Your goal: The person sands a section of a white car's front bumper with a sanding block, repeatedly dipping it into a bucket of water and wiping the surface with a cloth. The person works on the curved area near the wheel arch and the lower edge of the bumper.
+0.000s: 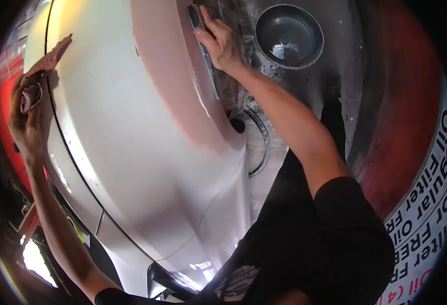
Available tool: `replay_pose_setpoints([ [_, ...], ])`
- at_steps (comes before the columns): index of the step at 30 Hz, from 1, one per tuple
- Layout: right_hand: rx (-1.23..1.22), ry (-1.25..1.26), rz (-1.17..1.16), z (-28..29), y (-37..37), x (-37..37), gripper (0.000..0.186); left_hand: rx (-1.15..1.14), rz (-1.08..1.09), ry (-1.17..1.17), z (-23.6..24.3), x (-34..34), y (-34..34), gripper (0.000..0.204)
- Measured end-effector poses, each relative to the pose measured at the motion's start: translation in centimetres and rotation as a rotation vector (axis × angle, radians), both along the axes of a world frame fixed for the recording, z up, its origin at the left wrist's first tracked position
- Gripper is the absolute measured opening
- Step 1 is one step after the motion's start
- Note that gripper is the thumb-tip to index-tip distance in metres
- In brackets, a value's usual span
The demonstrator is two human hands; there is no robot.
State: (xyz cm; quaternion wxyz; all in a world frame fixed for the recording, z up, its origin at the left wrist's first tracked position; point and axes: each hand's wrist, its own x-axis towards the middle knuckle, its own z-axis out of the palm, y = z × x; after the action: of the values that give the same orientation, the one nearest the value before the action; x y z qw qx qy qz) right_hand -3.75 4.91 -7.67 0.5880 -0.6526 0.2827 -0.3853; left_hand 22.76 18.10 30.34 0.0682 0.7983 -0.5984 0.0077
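Note:
A white car body panel [116, 101] curves through the middle of the view, with a broad pinkish filler patch [165, 66] along its right side. My right hand [224, 47] is closed on a long, narrow, dark sanding block [195, 18], which lies against the outer edge of the patch. The block's working face is hidden. On the far left, my left hand [25, 122] grips a crumpled reddish-brown cloth [48, 62] beside a dark panel gap. One corner of the cloth sticks out over the white paint.
A round dark basin [321, 48] holding liquid stands on the stained floor to the right of the car. A dark hose [266, 137] curves below it. The car's side mirror [162, 282] is near the bottom. A banner with large lettering [422, 223] stands at right.

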Motion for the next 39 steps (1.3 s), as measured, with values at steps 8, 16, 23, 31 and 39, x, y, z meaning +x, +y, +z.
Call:
replay_pose_setpoints([
  [8,-0.138,-0.085,0.023,2.1,8.7,-5.3,0.068,0.016,0.023,0.061,0.3,0.2,1.3,0.045],
  [16,-0.176,0.025,-0.045,3.2,12.3,-7.2,0.067,0.035,0.067,-0.043,-0.3,-0.2,1.3,0.047],
  [23,0.037,0.099,0.086,2.8,4.0,-3.6,0.068,-0.003,0.016,0.139,0.4,0.7,1.7,0.047],
  [31,-0.202,-0.116,-0.048,1.5,10.9,-7.0,0.069,-0.001,0.029,-0.037,-0.2,-0.2,0.2,0.045],
  [39,-0.314,0.157,-0.184,0.9,7.7,-2.7,0.065,-0.025,0.091,0.019,0.3,0.4,1.1,0.045],
])
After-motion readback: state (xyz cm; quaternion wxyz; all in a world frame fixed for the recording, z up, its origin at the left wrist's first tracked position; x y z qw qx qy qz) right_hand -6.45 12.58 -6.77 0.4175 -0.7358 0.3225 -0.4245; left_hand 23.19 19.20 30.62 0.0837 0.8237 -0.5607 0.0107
